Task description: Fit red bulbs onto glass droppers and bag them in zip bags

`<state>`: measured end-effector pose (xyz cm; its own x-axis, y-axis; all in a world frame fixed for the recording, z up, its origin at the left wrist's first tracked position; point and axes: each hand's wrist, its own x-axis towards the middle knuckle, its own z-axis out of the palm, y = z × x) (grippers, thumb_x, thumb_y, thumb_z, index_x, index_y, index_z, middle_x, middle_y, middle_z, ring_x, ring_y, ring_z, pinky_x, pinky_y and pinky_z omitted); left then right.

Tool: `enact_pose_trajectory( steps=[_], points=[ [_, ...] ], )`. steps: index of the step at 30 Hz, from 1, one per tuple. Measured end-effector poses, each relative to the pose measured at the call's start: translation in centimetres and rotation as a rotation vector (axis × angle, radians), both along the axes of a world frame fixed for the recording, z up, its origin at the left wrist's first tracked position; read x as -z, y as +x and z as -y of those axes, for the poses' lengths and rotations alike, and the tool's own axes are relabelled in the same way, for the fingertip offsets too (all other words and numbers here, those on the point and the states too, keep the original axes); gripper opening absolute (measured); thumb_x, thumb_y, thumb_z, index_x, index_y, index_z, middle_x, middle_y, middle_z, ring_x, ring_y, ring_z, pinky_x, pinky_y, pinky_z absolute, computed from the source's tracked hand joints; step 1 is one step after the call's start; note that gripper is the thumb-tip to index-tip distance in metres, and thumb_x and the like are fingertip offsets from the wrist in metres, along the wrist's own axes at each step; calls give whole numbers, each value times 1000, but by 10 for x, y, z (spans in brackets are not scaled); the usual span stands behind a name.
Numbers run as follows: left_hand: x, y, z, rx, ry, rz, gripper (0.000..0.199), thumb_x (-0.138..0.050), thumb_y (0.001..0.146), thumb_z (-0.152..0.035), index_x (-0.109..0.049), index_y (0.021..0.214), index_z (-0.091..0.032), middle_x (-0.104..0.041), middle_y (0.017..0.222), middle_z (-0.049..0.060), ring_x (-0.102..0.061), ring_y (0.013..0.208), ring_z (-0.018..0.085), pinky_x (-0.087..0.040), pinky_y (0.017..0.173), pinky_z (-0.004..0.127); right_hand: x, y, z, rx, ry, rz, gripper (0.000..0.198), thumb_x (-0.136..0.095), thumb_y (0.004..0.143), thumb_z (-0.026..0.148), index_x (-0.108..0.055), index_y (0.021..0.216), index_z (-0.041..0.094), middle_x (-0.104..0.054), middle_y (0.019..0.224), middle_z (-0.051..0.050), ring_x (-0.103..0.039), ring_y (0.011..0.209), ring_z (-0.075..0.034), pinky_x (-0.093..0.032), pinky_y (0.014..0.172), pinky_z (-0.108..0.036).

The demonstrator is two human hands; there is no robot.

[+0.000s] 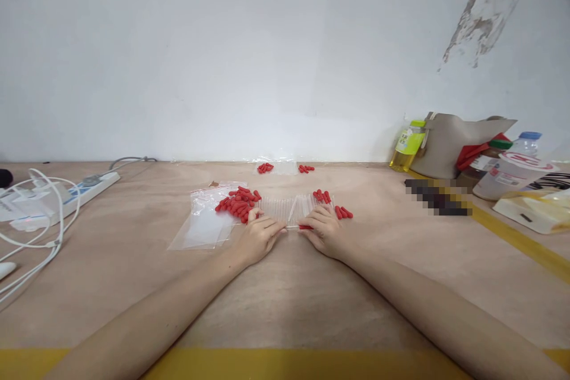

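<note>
head: both hands point(259, 233) point(324, 231) pinched on clear tube point(292, 227)

Red pieces point(239, 206) block leftward; nearer tabletop point(287, 300) lies open.

- Here's my wooden table point(285, 303), yellow stripe point(267, 363) running close to me!
- Red pieces point(239, 205) heaped up, clear bags point(202, 228) to their left!
- Clear sticks point(276, 208) side by side before me!
- Power strip point(71, 200) far left, yellow bottle point(404, 145) back right!
</note>
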<state>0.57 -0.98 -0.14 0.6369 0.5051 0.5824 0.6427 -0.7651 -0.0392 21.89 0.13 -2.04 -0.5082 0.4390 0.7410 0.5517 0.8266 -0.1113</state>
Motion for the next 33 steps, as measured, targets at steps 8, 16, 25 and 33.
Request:
enact_pose_trajectory(
  steps=[8,16,25,33],
  points=[
    [4,4,-2,20,27,-4,21,-41,88,-22,-61,85,-18,-63,64,1,-56,64,14,-28,83,37,0,-5,4,-16,14,45,13,-48,82,26,-59,84,19,-60,69,-2,-50,71,-15,-31,84,-37],
    [12,6,-7,14,-28,76,22,-40,89,-25,-62,87,-20,-65,68,1,-57,65,13,-28,85,37,-3,-5,-2,-73,-105,-23,16,-49,83,27,-62,87,20,-62,72,-4,-54,74,-16,-37,78,-37],
    [5,3,-3,-9,-201,176,43,-39,88,-33,-33,128,-18,-60,102,7,-52,94,19,-24,91,40,-27,9,-23,-141,-718,-774,34,-60,69,45,-51,90,20,-57,71,1,-56,65,-12,-47,62,-26],
    [6,7,-4,-84,-239,135,24,-41,87,-33,-51,106,-21,-62,98,3,-52,91,19,-22,88,40,-41,65,-74,450,-621,-512,35,-53,73,39,-57,98,15,-54,56,2,-53,57,-13,-42,60,-26]
  ],
)
